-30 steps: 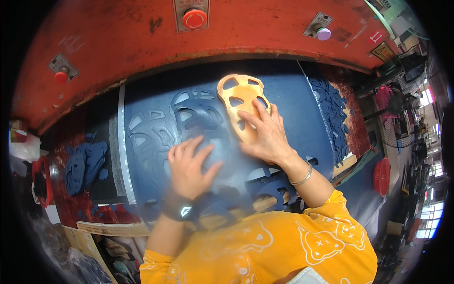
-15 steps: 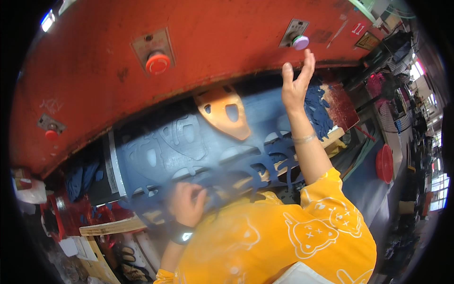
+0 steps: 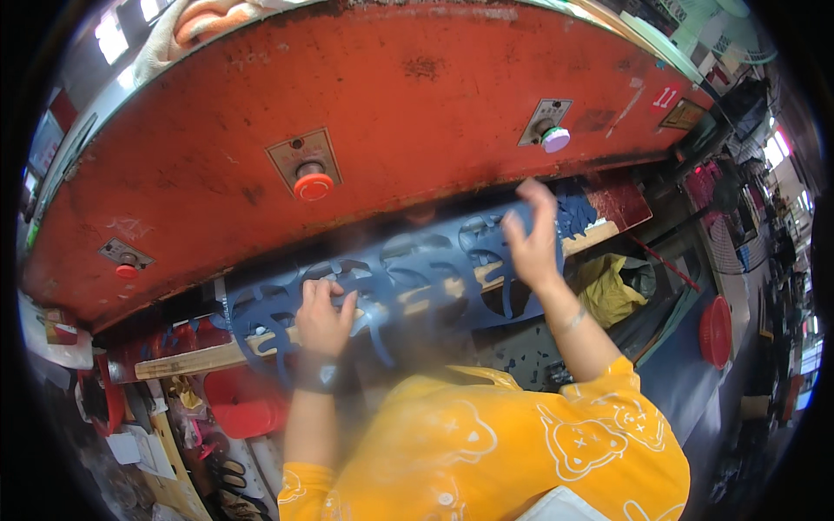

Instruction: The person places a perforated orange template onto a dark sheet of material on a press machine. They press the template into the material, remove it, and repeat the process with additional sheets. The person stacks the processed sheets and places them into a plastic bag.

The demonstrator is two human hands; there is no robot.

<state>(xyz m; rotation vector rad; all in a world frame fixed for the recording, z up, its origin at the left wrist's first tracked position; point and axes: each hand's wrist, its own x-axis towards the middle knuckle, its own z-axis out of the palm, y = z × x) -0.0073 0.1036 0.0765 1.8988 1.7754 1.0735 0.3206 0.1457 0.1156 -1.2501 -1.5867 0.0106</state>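
A blue sheet [image 3: 424,276] with cut-out holes lies across the bed under the red press head [image 3: 417,104], draping over its near wooden edge. My left hand [image 3: 323,323] rests on the left part of this sheet, fingers bent and thumb apart. My right hand [image 3: 533,239] hovers by the sheet's right end, thumb and fingers spread, holding nothing. Above it on the press front is a light purple push button [image 3: 554,139]. A red mushroom button [image 3: 313,184] sits further left. Beneath the press head, the far part of the bed is hidden.
A pale wooden rail [image 3: 195,358] runs along the near edge. Blue scraps [image 3: 575,215] lie at the bed's right end. A yellow bag [image 3: 613,291] sits below right, with a red basket [image 3: 716,332] beyond. Lower left is a red plastic stool or tub [image 3: 243,402].
My right hand has come down from near the purple button. The orange cutting die is no longer plainly visible. My view has shifted, and my left hand sits further forward on the sheet.
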